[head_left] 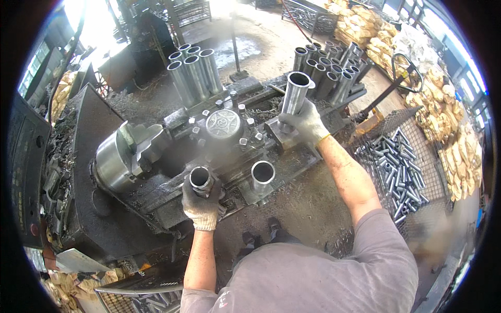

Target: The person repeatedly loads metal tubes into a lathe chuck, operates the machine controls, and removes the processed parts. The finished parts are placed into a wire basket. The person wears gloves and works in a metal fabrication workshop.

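My left hand (pixel 201 207), in a dirty knit work glove, is wrapped round a short metal tube (pixel 202 179) whose open end faces up. My right hand (pixel 305 122), gloved too, grips a longer steel tube (pixel 295 94) that stands upright near the right end of the lathe's carriage. Between my hands, a third tube (pixel 263 176) rests upright on the near side of the carriage, untouched. To the left is the lathe chuck (pixel 117 159) with its large jaws. A round-capped tool post (pixel 223 124) with several bolts sits beyond my left hand.
Several tubes (pixel 193 75) stand at the back of the machine, and a larger cluster (pixel 331 68) stands behind my right hand. A mesh bin (pixel 436 161) at the right holds many small metal pieces (pixel 399 175). A handwheel (pixel 407 73) and wrapped bundles (pixel 441 104) are beyond.
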A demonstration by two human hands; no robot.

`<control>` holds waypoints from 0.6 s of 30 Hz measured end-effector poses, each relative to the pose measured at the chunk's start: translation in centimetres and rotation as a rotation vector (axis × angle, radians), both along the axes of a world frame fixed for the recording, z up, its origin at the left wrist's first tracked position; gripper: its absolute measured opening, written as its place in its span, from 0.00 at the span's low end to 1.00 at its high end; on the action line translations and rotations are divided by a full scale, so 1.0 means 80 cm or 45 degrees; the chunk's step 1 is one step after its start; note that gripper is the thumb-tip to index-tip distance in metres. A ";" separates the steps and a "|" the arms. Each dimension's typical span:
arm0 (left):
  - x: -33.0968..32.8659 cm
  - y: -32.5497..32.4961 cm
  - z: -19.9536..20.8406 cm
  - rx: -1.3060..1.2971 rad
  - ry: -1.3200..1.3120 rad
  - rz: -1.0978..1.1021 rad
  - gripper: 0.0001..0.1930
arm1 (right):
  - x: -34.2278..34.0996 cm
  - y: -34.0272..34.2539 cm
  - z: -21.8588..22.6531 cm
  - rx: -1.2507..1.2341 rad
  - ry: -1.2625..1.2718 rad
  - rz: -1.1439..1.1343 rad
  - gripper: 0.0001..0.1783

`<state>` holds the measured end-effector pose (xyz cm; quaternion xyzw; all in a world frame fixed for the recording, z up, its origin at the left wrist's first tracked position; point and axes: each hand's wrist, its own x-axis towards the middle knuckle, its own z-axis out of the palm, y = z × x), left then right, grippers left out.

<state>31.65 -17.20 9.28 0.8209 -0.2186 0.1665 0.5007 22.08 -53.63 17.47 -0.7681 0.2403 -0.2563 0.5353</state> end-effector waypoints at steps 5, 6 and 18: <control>0.013 0.030 0.001 -0.148 0.099 -0.042 0.35 | -0.002 0.016 -0.006 -0.333 0.434 -0.214 0.44; 0.013 0.041 0.007 -0.222 0.161 -0.048 0.33 | -0.014 0.012 -0.002 -0.387 0.462 -0.137 0.45; 0.016 0.185 -0.030 -1.812 1.178 -0.481 0.43 | 0.018 0.383 -0.090 -0.794 0.759 0.775 0.18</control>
